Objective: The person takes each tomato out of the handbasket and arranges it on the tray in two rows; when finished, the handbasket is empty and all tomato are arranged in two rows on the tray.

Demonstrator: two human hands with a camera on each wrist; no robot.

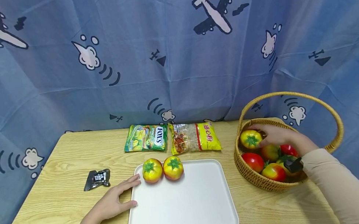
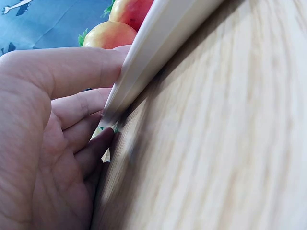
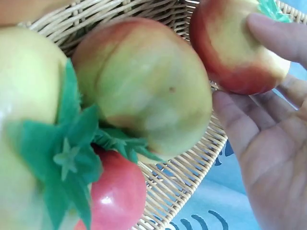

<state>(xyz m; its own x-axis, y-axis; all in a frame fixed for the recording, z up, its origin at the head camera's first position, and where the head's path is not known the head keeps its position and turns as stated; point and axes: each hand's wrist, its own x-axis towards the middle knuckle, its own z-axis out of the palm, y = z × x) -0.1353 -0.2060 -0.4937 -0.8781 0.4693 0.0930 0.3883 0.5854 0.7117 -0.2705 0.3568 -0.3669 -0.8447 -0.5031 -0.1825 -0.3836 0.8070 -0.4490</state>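
At the tray's left edge is my left hand (image 1: 114, 200), fingers fairly straight, fingertips touching the rim of the white tray (image 1: 183, 204). Two yellow-red tomatoes (image 1: 152, 170) with green leafy tops sit side by side at the tray's back left. Inside the wicker basket (image 1: 257, 179) on the right, my right hand (image 1: 277, 136) holds a yellow-red tomato (image 3: 235, 52) between thumb and fingers. In the right wrist view, a greenish tomato (image 3: 144, 86) lies beside it. Several other tomatoes, including a red one (image 1: 253, 162), fill the basket; my right wrist and sleeve hide some of them.
Behind the tray lie a green FOX'S candy bag (image 1: 146, 138) and a yellow-ended food packet (image 1: 194, 137). A small black wrapped packet (image 1: 97, 179) lies left of the tray. The basket's tall handle (image 1: 283, 93) arches over my right hand. A blue patterned curtain (image 1: 140, 57) hangs behind the table.
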